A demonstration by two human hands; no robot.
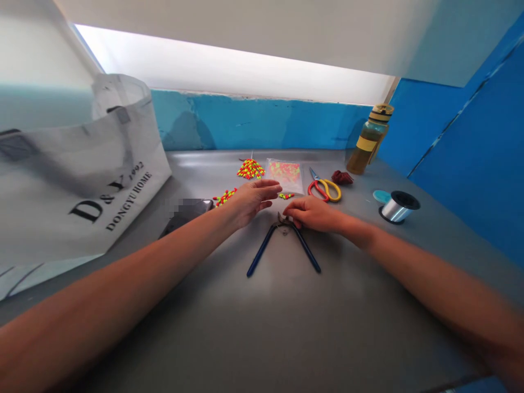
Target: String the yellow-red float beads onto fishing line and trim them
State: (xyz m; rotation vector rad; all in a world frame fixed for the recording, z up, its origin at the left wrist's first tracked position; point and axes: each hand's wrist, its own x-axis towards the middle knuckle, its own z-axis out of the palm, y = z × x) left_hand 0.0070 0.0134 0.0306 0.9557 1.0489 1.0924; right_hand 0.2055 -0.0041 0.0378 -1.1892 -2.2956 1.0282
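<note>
My left hand (252, 201) hovers open over the grey table top, its fingers pointing right and holding nothing. Just past its fingertips lies a short bit of neon yellow-and-red beads (286, 196). My right hand (311, 213) has its fingers curled over the metal head of a pair of blue-handled pliers (283, 241), whose handles spread toward me on the table. Nearby lie two strung clusters of the same beads (250, 169) (224, 197), and a clear plastic bag of neon beads (285, 177).
Red-and-yellow scissors (324, 188), a dark red cord bundle (341, 177), a spool of clear line (397, 208) and a brownish bottle (369, 140) stand to the right. A phone (189, 213) and a white shopping bag (77, 177) lie left, against blue walls.
</note>
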